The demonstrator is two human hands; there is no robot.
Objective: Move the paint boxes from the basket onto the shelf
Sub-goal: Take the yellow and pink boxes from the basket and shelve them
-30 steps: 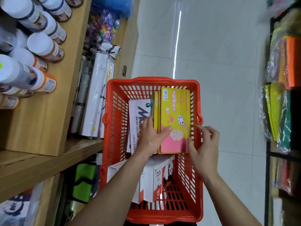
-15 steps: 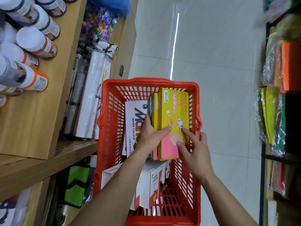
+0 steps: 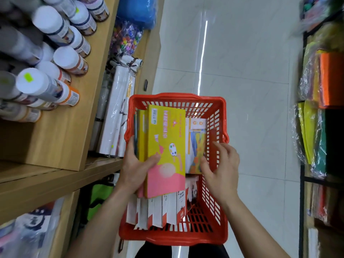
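A red plastic basket (image 3: 217,237) sits on the floor below me. My left hand (image 3: 136,168) grips a stack of yellow-and-pink paint boxes (image 3: 165,146), lifted above the basket's left side, thumb on the front box. My right hand (image 3: 221,168) is inside the basket on the right, fingers on a white-and-orange paint box (image 3: 196,144) that stands there. Several white and red watercolour boxes (image 3: 158,211) stand upright in the near end of the basket. The wooden shelf (image 3: 55,175) runs along the left.
White-capped paint bottles (image 3: 50,25) fill the upper shelf compartment at left. Wrapped white paper rolls (image 3: 115,116) lie on the shelf beside the basket. A black rack with coloured paper packs (image 3: 320,108) lines the right. Pale tiled floor (image 3: 242,62) stretches ahead.
The yellow stack has shifted left and up in my left hand, uncovering the white-and-orange box. My right hand left the yellow box and moved right onto that box.
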